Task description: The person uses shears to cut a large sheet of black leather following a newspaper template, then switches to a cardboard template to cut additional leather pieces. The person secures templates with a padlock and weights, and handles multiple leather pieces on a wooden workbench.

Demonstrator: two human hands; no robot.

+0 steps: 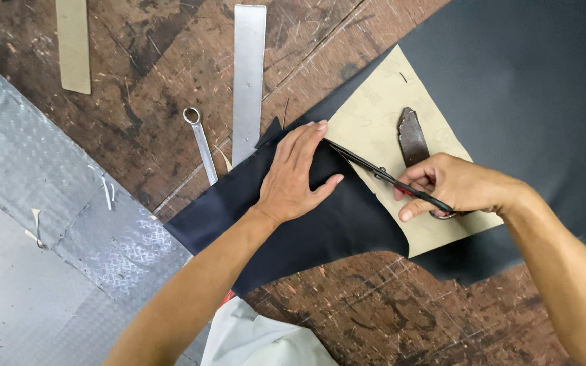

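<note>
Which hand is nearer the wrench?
Left. The left hand lies flat on the dark sheet just right of the wrench; the right hand holds scissors farther away.

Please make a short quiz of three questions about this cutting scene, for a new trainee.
1. True or false: the left hand lies flat on the dark sheet.
2. What does the right hand hold?
A. a wrench
B. scissors
C. a ruler
3. Fill in: the scissors run along the edge of the tan ______ lying on the sheet.

Key
1. True.
2. B; the wrench and the metal ruler lie untouched on the table.
3. Pattern.
</note>
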